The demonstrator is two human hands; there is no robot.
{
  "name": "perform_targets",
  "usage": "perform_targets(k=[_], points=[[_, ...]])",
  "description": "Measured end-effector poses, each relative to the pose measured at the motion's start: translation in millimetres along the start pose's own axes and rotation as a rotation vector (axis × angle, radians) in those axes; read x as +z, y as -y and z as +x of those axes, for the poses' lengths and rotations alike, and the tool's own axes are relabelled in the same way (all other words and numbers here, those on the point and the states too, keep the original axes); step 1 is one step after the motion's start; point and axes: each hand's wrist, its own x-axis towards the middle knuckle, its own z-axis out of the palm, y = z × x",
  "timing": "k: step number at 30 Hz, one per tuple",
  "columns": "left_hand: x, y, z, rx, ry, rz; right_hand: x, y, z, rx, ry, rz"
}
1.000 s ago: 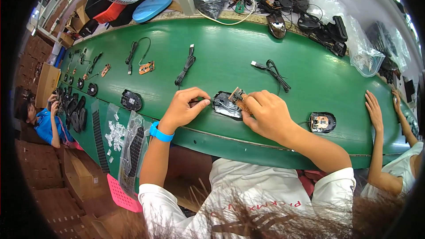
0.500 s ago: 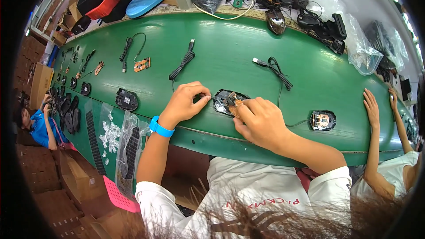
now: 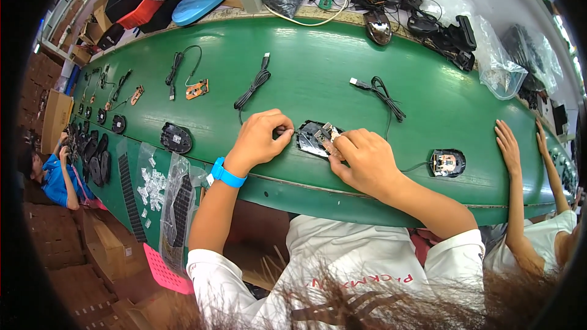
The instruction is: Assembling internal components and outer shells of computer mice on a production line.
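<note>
At the near edge of the green belt lies a black mouse base (image 3: 304, 142), between my two hands. My right hand (image 3: 370, 162) is closed on a brown circuit board (image 3: 324, 139), which sits tilted over the base's interior. Thumb and fingers of my left hand (image 3: 262, 137) pinch the black cable at the base's left end; only a short dark bit shows at the fingertips. The cable's coiled bundle (image 3: 254, 85), with its USB plug, lies beyond my left hand. Whether the board touches the base all along is hidden by my right fingers.
On the green belt (image 3: 299, 55) are another coiled cable (image 3: 382, 98), a mouse base with board (image 3: 447, 163) at right, an empty mouse base (image 3: 176, 138) and a loose board (image 3: 197, 88) at left. Co-worker's hands (image 3: 509, 145) rest at right. Small clear parts (image 3: 153, 187) lie left.
My right hand has shifted slightly right and down, and the circuit board has turned, now lying more slantwise over the mouse base. My left hand keeps its pinch almost in place.
</note>
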Motion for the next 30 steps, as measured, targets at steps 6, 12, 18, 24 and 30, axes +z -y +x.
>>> perform_targets(k=[6, 12, 18, 24, 30], points=[[-1, -8, -3, 0.006, 0.011, 0.112, -3, -2, 2, -0.005, -0.002, -0.015], [3, -20, -19, 0.230, -0.272, 0.236, -4, -8, 2, 0.001, -0.014, -0.004], [38, -44, -41, 0.253, -0.273, 0.197, -2, -12, -1, -0.015, -0.037, 0.047], [53, -49, -50, 0.248, -0.273, 0.299, -1, -15, -5, -0.045, -0.033, 0.069], [57, -55, -52, 0.208, -0.248, 0.346, 2, -19, -8, -0.071, -0.036, 0.084]])
